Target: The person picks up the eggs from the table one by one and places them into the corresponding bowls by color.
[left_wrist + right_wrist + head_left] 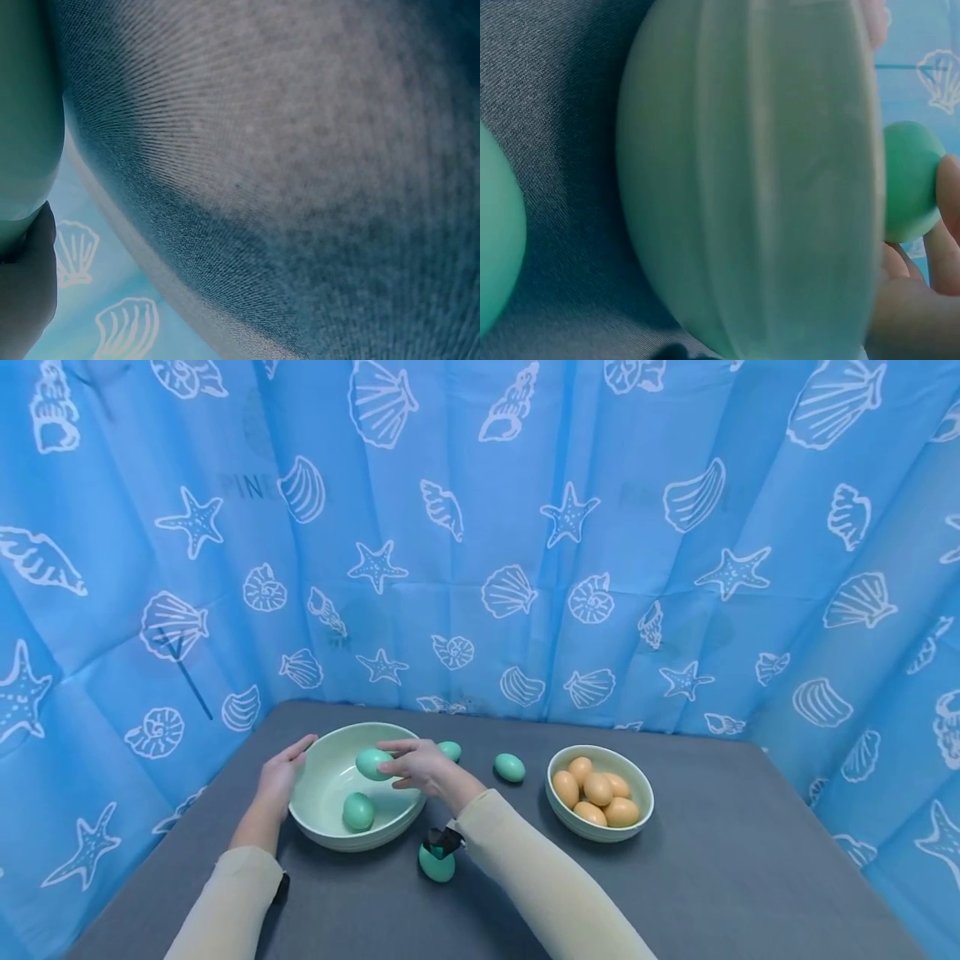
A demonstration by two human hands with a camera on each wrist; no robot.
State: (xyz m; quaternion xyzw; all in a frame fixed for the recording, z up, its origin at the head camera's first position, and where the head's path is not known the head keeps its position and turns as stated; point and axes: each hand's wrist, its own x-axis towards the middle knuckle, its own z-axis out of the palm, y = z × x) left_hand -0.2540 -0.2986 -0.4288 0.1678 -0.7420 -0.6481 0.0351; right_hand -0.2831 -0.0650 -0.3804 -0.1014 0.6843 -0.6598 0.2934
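Observation:
A large pale green bowl (pixel 315 793) stands at the left of the table, with one green egg (pixel 358 811) lying inside. My left hand (pixel 281 774) rests against the bowl's left side near the rim, its fingers fairly straight. In the left wrist view, part of that hand (pixel 30 289) touches the bowl wall (pixel 30 112). Above the bowl's interior, my right hand (pixel 420 765) pinches another green egg (pixel 372 764) between thumb and fingers. The right wrist view shows this held egg (pixel 913 180) beyond the bowl's rim.
A smaller pale green bowl (pixel 600 833) with several light brown eggs (pixel 598 789) stands right of centre. Loose green eggs lie at the large bowl's far right (pixel 450 750), between the bowls (pixel 510 767) and under the right wrist (pixel 437 865). A blue shell-patterned curtain (pixel 480 568) surrounds the grey table (pixel 750 860).

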